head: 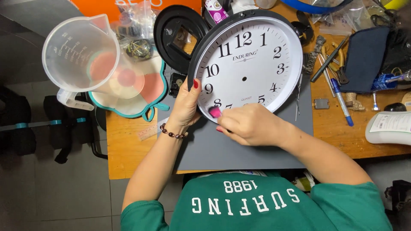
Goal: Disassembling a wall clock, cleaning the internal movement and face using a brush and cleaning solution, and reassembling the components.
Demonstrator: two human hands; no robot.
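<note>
L hand [185, 107] gripping white wall clock [248, 64] by rim, tilted over grey mat [239, 145], R hand [250, 125] pinching small pink item [215, 112] against dial

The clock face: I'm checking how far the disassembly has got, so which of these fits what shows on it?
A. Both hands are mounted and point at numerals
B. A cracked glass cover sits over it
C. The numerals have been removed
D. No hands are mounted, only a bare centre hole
D: the white clock face shows only a small dark hole at its centre, with no hands on it, while the numerals are intact around it.
</note>
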